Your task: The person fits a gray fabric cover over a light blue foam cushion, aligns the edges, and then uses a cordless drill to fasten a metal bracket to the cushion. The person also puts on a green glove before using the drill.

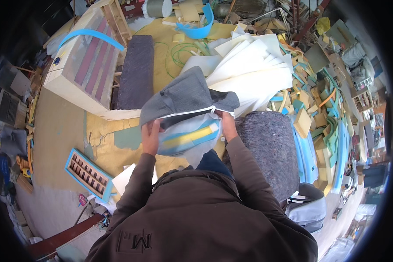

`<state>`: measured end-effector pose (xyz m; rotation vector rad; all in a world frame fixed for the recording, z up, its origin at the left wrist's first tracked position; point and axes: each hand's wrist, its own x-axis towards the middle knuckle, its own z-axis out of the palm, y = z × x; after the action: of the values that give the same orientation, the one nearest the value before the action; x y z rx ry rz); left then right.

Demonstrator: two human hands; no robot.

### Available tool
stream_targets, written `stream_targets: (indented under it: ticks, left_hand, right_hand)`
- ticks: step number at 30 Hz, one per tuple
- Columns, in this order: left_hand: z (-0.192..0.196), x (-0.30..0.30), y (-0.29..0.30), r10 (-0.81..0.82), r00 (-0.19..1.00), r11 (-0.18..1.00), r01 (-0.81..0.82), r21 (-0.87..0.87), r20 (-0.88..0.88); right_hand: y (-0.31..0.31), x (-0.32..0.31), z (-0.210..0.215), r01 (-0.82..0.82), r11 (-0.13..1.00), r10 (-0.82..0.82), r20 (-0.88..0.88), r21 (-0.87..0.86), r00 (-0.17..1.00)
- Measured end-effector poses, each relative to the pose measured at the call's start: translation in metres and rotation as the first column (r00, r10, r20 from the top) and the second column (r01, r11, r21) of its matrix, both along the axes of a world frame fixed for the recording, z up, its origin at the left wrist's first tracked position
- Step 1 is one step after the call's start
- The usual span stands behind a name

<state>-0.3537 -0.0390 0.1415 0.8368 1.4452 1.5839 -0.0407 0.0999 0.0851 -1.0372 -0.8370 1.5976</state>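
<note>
While both hands grip its zippered mouth, the grey fabric cushion cover [185,94] with its plastic-wrapped foam pad [187,137] stretches crosswise between the closed left hand [151,136] and closed right hand [228,125].

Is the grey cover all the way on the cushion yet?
Not yet. The grey cover is pulled over the far part of the cushion, so that looks done. The left hand and right hand grip its zip edge. The near part, wrapped in clear plastic with blue and yellow foam showing, is still bare.
</note>
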Motion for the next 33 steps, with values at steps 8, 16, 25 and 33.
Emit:
stream_targets:
  ticks: [8,16,25,33]
  left_hand:
    - [0.009,-0.026,-0.022,0.063,0.945,0.994,-0.033,-0.1,0.322]
    - [0.012,-0.019,-0.085,0.18,0.799,0.984,-0.151,-0.097,0.574]
    - [-0.05,-0.037,-0.158,0.127,0.742,0.966,0.059,-0.253,0.658]
    - [-0.028,0.005,-0.105,-0.893,0.447,0.426,0.88,-0.208,0.061]
  right_hand:
    - [-0.011,0.015,0.027,-0.138,0.987,0.112,0.265,0.081,0.958]
    - [-0.058,0.011,0.075,-0.335,0.935,0.291,-0.793,0.117,0.535]
    - [-0.113,0.017,0.079,-0.287,0.94,0.057,-0.741,-0.186,0.669]
    - [-0.106,-0.006,0.081,-0.341,0.929,0.083,-0.813,-0.147,0.576]
